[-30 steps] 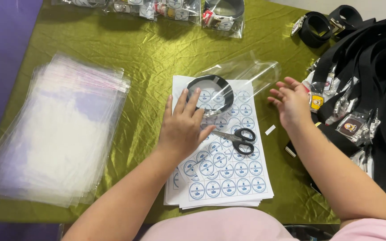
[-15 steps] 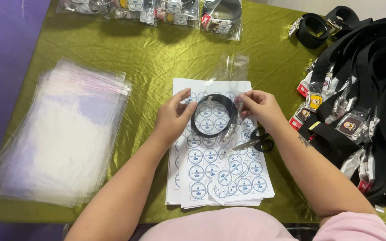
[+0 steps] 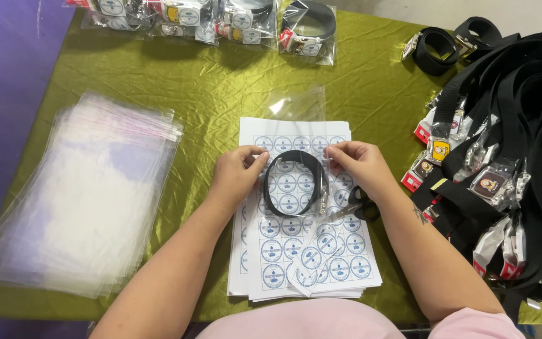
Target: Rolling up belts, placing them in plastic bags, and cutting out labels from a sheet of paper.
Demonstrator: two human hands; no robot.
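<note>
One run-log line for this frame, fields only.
left hand: holds coiled black belt | right hand: holds same belt | under: sticker sheets | scissors beside right hand

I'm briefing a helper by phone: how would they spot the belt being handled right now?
Find the stack of round-sticker sheets at the middle of the green tablecloth. On it lies one coiled black belt, held between the left hand and right hand. Unlike the bagged belts along the far edge, it is loose.
</note>
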